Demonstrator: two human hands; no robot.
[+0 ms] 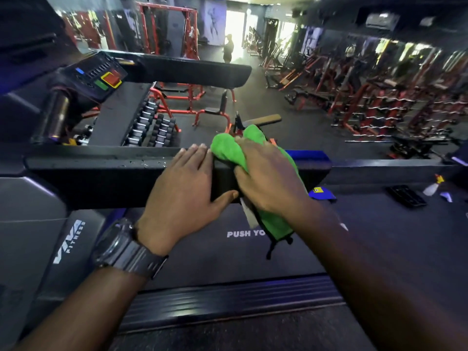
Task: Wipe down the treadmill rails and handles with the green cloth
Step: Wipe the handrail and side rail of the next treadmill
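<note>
Pressing down on the near rail point(101, 171) of the treadmill, the right hand point(268, 176) has the green cloth point(228, 148) bunched under its curled fingers, cloth draped over the top of the rail and hanging down its near face. Left hand point(187, 188) sits just beside it, flat on the same rail, fingers straight over the top edge and thumb stretched along the rail's lower edge toward the cloth. The two hands are close together, nearly touching. A watch point(124, 247) rides the left wrist. Droplets speckle the rail top to the left of the hands. Below, the treadmill belt point(202, 249) shows white lettering. Far left, the console point(101, 74) with its red and green buttons. Over to the right, a spray bottle point(433, 186) lies on the neighbouring machine.
</note>
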